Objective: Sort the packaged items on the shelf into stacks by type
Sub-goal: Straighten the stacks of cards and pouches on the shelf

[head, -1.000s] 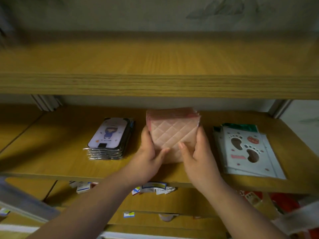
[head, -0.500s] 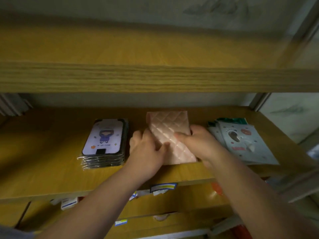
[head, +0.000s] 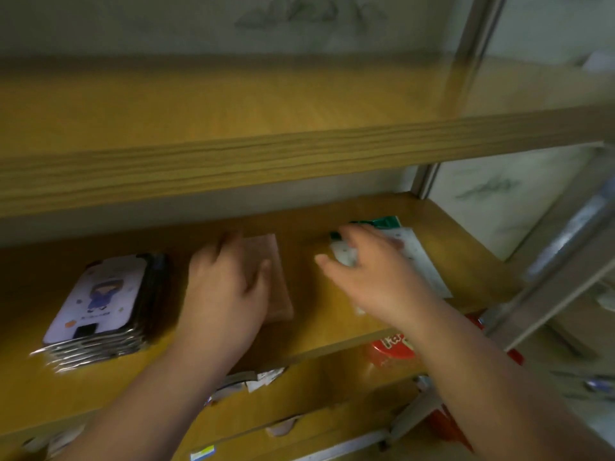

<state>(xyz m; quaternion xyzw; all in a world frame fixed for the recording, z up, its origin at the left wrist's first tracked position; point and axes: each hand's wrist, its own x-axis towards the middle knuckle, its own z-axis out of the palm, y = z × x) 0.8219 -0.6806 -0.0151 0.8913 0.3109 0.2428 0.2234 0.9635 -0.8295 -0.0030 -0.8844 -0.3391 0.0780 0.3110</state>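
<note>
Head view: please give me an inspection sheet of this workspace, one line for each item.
Surface: wooden shelf, yellow-brown, under an upper shelf board.
Job's things: cartoon-card stack at left; pink quilted stack in the middle; white footprint packets at right, with a green packet behind.
Clutter: red package and paper tags below the shelf.
Grippers: left hand lies flat on the pink stack; right hand reaches over the white packets, blurred, grip unclear.
Cables: nothing seen.
Surroundings: metal shelf post, pale wall with a faint drawing.
</note>
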